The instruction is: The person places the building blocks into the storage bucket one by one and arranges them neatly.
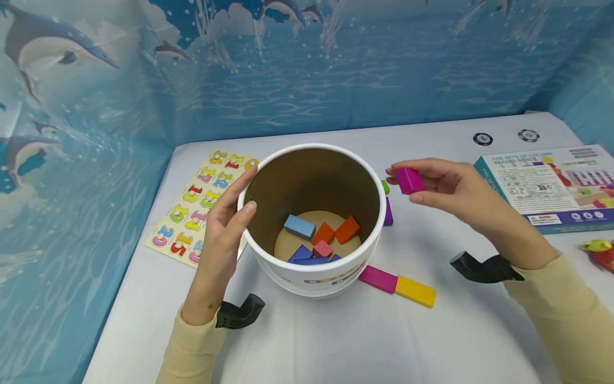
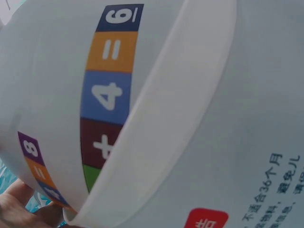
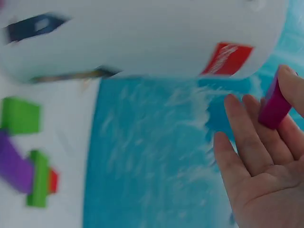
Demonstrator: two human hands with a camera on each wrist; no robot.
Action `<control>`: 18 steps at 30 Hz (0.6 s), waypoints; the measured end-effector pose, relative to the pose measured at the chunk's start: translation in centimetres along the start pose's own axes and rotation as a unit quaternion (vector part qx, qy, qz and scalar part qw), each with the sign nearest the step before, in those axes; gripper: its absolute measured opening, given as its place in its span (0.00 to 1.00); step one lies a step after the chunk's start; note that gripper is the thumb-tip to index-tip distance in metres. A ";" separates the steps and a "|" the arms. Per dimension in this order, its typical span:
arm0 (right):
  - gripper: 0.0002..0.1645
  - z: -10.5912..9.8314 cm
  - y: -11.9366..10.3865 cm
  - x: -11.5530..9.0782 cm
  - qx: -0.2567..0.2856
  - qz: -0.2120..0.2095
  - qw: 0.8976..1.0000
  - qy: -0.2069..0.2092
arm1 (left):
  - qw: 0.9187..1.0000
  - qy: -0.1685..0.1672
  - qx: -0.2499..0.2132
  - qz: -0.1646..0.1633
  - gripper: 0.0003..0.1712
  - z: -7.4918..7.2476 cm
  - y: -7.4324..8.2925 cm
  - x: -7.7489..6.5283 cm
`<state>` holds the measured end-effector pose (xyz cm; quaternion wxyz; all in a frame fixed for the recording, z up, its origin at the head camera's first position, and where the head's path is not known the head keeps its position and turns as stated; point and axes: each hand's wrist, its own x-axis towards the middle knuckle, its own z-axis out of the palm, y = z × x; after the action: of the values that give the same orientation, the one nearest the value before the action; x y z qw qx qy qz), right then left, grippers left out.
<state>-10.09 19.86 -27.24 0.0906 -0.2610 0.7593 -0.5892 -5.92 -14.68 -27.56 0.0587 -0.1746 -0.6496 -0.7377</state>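
Observation:
A white round tub (image 1: 316, 277) stands mid-table, its mouth tipped toward me. My left hand (image 1: 223, 229) grips its left rim, thumb over the edge and fingers outside; printed sums on the tub (image 2: 107, 95) fill the left wrist view. Inside lie a light blue block (image 1: 300, 226), two orange blocks (image 1: 347, 230), a pink block (image 1: 323, 249) and several dark blue ones (image 1: 310, 261). To the right of the tub, my right hand (image 1: 443, 184) pinches a magenta block (image 1: 410, 181) between thumb and fingers, above the table. The same magenta block (image 3: 275, 105) shows in the right wrist view.
A magenta block (image 1: 379, 279) and a yellow block (image 1: 415, 291) lie end to end in front of the tub. Green (image 3: 21, 116) and purple blocks (image 3: 15, 164) lie beside it. A number board (image 1: 192, 213) sits left, a flat box (image 1: 551, 186) right, two round chips (image 1: 483, 139) behind.

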 end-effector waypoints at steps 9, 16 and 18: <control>0.26 2.9 -6.0 4.6 0.104 -0.039 0.990 -0.086 | 1.000 0.002 0.002 0.000 0.28 0.1 0.0 0.0; 0.26 5.0 -7.0 7.8 -0.034 -0.022 0.989 -0.145 | 1.000 0.001 0.004 -0.001 0.27 0.1 0.1 0.0; 0.27 5.2 -7.1 8.5 -0.076 -0.022 0.983 -0.163 | 1.000 0.000 0.003 0.000 0.27 0.1 0.1 0.0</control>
<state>-12.92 9.98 -20.64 0.1802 -0.3760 0.7713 -0.4809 -5.87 -14.57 -27.46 0.0598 -0.1743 -0.6519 -0.7356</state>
